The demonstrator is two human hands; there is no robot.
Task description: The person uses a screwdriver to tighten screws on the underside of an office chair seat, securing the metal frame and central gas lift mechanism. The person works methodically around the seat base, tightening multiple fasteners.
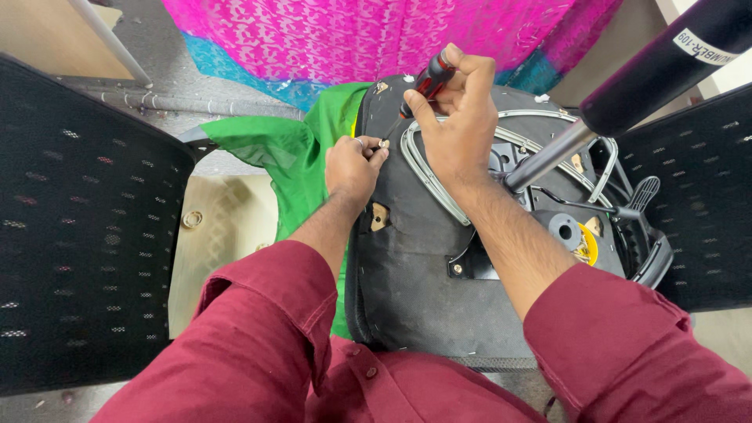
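Right hand (pixel 458 117), upper centre of the frame, clamped around a screwdriver (pixel 423 84) with a red and black handle. Long axis of the screwdriver diagonal: handle end toward the upper right, shaft slanting down and to the left, tip pointing at a small fastener (pixel 384 143) just left of centre. Fingers wrapped over the handle, thumb pressed along its side.

Left hand (pixel 352 168), just below and left of the right one, fingertips pinched together on the small fastener where the screwdriver tip arrives; ring visible on one finger. Both hands close together, nearly touching, above an upturned chair seat (pixel 415 290) covered in dark fabric, filling the centre of the frame.

On the seat's underside, right of centre: a grey metal frame loop (pixel 427 176), a black mechanism plate with a yellow disc (pixel 589 244), and a lever (pixel 644 196) at the far right. Chrome gas-lift column (pixel 548 157) rising diagonally toward the upper right into a thick black cylinder (pixel 666 66).

Green cloth (pixel 290 157) tucked beneath the seat's left edge. Pink patterned fabric (pixel 376 35) across the top of the frame. Black mesh chair backs at the left (pixel 78 227) and right (pixel 705 196) edges. Maroon sleeves (pixel 258 337) across the bottom.
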